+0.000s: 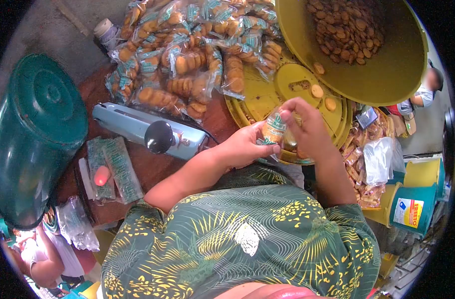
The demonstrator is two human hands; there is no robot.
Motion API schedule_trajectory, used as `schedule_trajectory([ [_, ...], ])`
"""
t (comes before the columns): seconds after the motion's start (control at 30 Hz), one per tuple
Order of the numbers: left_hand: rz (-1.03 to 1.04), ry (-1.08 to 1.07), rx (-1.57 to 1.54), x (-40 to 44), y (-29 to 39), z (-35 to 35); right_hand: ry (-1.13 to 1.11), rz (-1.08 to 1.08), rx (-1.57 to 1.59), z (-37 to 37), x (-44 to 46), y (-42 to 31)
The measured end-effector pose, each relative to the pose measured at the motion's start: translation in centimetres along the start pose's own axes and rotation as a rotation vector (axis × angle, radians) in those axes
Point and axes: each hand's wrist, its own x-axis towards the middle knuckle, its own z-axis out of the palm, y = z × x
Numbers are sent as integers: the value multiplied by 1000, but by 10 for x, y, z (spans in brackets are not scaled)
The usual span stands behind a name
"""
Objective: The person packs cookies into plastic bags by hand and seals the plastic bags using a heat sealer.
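Note:
My left hand (247,144) is closed round a small clear plastic bag of biscuits (274,130) with green print, held upright in front of my chest. At the bag's upper end, my right hand (305,122) has its fingers curled in and pinched against the film; whether a biscuit is also between them is hidden. Beneath both hands lies a round yellow lid (267,97) with loose biscuits (330,103) on it. Just beyond, a large yellow tub (402,60) leans towards me, with many brown biscuits (344,32) inside.
Filled biscuit bags (187,60) are heaped at the back. A blue heat sealer (148,130) lies left of my hands, beside flat printed bags (119,167). A lidded green bin (38,129) stands far left. Rightward are more packets (362,154) and buckets (412,209). Other people (429,89) appear at the edges.

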Motion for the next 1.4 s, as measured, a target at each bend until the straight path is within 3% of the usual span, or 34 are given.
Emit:
schedule_trajectory([
  [0.1,-93,58,35,-6,16,5,228,90,-153,-21,18,38],
  [0.17,-91,36,46,-7,15,5,399,-11,-772,-42,29,109],
  [0.27,-88,-23,-8,-7,14,5,325,266,-662,-52,24,145],
  [0.37,-77,-61,-19,-5,6,1,181,366,-347,-59,22,116],
  [0.47,-89,-88,-25,-6,7,5,65,196,353,-42,17,80],
  [0.57,-137,-78,-42,-7,12,7,-247,55,472,-35,10,42],
  [0.67,-158,-49,-74,-8,10,6,-362,53,509,-30,8,27],
  [0.77,-75,-36,-61,-7,10,6,-370,160,145,-32,14,35],
  [0.87,-42,-61,-91,-8,15,7,-299,210,354,-20,9,40],
  [0.97,-59,-57,-98,-9,15,6,-145,-219,153,-8,6,29],
  [1.07,-72,-61,-106,-11,15,6,-115,-66,27,-2,-1,13],
  [1.17,-28,-84,-53,-11,16,10,-109,4,162,2,-10,12],
  [1.27,-34,-96,-38,-11,19,9,-70,228,82,-25,-4,40],
  [1.33,-33,-106,-42,-12,20,7,213,163,-428,-47,-4,68],
  [1.4,1,-127,-31,-10,16,5,269,212,-865,-72,-10,111],
])
